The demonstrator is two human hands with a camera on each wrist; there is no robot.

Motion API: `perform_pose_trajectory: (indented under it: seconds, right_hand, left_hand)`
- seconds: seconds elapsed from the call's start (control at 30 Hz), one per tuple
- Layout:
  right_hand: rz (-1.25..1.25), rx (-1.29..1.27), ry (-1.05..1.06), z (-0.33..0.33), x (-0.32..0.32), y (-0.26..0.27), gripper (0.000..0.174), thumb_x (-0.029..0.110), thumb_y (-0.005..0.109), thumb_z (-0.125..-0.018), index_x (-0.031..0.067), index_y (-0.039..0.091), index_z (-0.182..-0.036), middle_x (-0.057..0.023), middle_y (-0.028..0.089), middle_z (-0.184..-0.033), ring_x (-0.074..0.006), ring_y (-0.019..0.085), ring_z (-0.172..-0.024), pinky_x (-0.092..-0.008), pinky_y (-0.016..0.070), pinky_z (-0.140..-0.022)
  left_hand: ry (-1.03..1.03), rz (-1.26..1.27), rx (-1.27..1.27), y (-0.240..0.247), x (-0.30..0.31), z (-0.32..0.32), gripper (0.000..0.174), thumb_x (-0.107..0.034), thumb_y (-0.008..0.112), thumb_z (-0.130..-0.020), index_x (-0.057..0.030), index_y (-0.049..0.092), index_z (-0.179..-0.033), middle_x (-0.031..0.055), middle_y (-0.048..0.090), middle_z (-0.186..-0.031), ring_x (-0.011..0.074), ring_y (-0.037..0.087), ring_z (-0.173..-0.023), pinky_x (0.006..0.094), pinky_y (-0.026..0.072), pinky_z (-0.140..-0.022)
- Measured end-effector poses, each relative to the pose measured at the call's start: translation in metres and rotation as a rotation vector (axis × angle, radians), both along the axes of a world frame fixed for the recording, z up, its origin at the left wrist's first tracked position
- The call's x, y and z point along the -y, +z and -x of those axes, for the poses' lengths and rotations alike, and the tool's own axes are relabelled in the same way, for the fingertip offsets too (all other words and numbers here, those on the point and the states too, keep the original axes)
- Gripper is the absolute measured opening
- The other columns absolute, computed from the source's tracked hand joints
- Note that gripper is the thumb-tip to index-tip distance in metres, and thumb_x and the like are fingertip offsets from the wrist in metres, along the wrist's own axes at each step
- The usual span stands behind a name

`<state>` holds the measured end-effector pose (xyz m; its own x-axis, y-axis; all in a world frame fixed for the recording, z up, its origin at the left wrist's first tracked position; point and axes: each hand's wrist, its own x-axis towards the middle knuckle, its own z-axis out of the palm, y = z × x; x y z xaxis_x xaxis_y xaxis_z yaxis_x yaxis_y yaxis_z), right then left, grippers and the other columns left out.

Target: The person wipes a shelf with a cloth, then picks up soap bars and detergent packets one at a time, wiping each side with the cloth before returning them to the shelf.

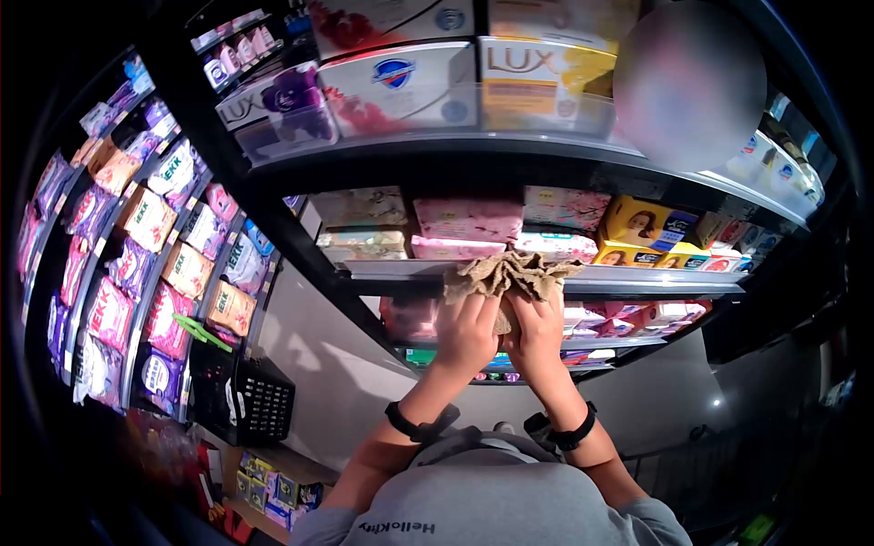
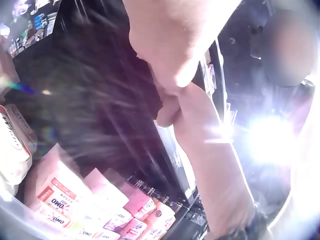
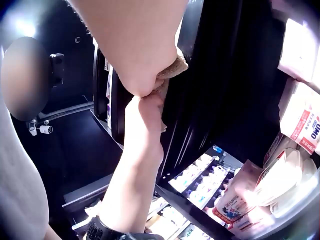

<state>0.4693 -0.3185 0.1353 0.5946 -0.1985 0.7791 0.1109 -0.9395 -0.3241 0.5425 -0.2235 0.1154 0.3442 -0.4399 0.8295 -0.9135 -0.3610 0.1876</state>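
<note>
The left hand (image 1: 468, 329) and right hand (image 1: 537, 328) gripped a brown cloth (image 1: 517, 273), bunched just beyond them, perhaps touching the shelf (image 1: 665, 284).

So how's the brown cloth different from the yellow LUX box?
The brown cloth is crumpled into wavy folds, while the yellow LUX box has flat sides and straight edges.
The cloth is plain brown with no writing that I can see; the box is yellow and white with printed letters.
The cloth is held in the person's left grip and right grip; the box stands on the upper shelf.
</note>
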Motion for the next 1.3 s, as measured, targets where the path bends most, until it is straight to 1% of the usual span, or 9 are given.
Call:
perform_pose_trajectory:
  seconds: [0.17,0.23,0.37,0.6,0.67,0.77,1.03,1.07,1.3]
  right_hand:
    - [0.027,-0.016,-0.045,-0.008,-0.013,-0.004,0.042,0.008,0.059,-0.058,0.0030,0.058,-0.100,-0.0133,0.054,-0.105,-0.0329,0.047,-0.099,-0.0447,0.0350,-0.086]
    - [0.064,0.009,-0.029,-0.015,-0.019,-0.003,0.042,0.009,0.059,-0.058,0.0035,0.058,-0.100,-0.0128,0.054,-0.105,-0.0321,0.048,-0.098,-0.0442,0.0352,-0.086]
    - [0.100,0.090,-0.002,-0.034,-0.036,-0.005,0.036,0.012,0.060,-0.060,0.0068,0.059,-0.095,-0.0093,0.055,-0.100,-0.0286,0.050,-0.094,-0.0422,0.0362,-0.083]
    - [0.061,0.070,0.139,-0.033,-0.046,-0.003,0.040,0.005,0.057,-0.059,0.0033,0.055,-0.098,-0.0118,0.053,-0.099,-0.0315,0.047,-0.093,-0.0416,0.0378,-0.081]
    - [0.059,-0.050,0.156,-0.026,-0.040,-0.006,0.038,0.009,0.054,-0.066,0.0035,0.056,-0.103,-0.0119,0.053,-0.105,-0.0314,0.048,-0.096,-0.0405,0.0397,-0.083]
    - [0.085,-0.057,0.139,-0.016,-0.036,0.000,0.033,0.005,0.052,-0.064,0.0019,0.055,-0.096,-0.0122,0.053,-0.099,-0.0306,0.048,-0.097,-0.0407,0.0375,-0.088]
    - [0.136,-0.124,-0.099,0.028,0.002,-0.026,0.030,0.004,0.052,-0.066,0.0035,0.055,-0.095,-0.0124,0.053,-0.103,-0.0282,0.047,-0.107,-0.0444,0.0294,-0.099]
    - [0.145,-0.115,-0.139,0.034,0.007,-0.029,0.028,0.005,0.051,-0.067,0.0032,0.055,-0.095,-0.0126,0.054,-0.104,-0.0287,0.047,-0.106,-0.0455,0.0296,-0.099]
    - [0.125,-0.020,-0.269,0.057,0.032,-0.025,0.041,-0.005,0.049,-0.068,-0.0014,0.052,-0.109,-0.0191,0.053,-0.108,-0.0388,0.045,-0.107,-0.0514,0.0294,-0.096]
  left_hand:
    - [-0.004,-0.031,-0.022,0.003,-0.015,-0.007,0.039,-0.006,0.056,-0.059,-0.0052,0.059,-0.098,0.0064,0.054,-0.088,0.0269,0.051,-0.085,0.0395,0.0397,-0.071]
    - [-0.033,-0.063,-0.119,0.008,-0.024,-0.010,0.036,0.000,0.054,-0.062,0.0029,0.059,-0.098,0.0149,0.058,-0.091,0.0331,0.053,-0.093,0.0415,0.0405,-0.085]
    - [0.021,0.015,-0.050,0.015,-0.041,-0.019,0.033,0.002,0.051,-0.063,0.0033,0.058,-0.095,0.0170,0.056,-0.095,0.0348,0.051,-0.094,0.0421,0.0392,-0.084]
    - [0.078,-0.038,-0.066,0.006,-0.061,-0.020,0.032,0.003,0.049,-0.061,0.0039,0.056,-0.092,0.0171,0.054,-0.088,0.0360,0.049,-0.086,0.0419,0.0389,-0.076]
    - [0.114,-0.067,-0.119,0.004,-0.060,-0.018,0.036,0.000,0.055,-0.053,-0.0011,0.056,-0.089,0.0111,0.052,-0.087,0.0316,0.048,-0.089,0.0403,0.0383,-0.077]
    - [0.145,-0.071,-0.164,0.003,-0.052,-0.010,0.030,0.001,0.054,-0.054,-0.0020,0.054,-0.084,0.0112,0.050,-0.084,0.0321,0.047,-0.086,0.0407,0.0381,-0.074]
    - [-0.064,-0.100,-0.050,-0.023,-0.005,0.015,0.026,-0.002,0.055,-0.065,0.0009,0.055,-0.091,0.0180,0.049,-0.104,0.0374,0.044,-0.100,0.0486,0.0317,-0.090]
    - [0.033,-0.168,-0.036,-0.028,0.002,0.022,0.014,-0.010,0.055,-0.069,-0.0077,0.057,-0.083,0.0058,0.054,-0.093,0.0258,0.050,-0.091,0.0503,0.0321,-0.091]
    - [-0.150,-0.195,0.025,-0.019,0.038,0.038,0.013,-0.013,0.054,-0.071,-0.0094,0.057,-0.083,0.0044,0.055,-0.089,0.0226,0.051,-0.092,0.0518,0.0239,-0.099]
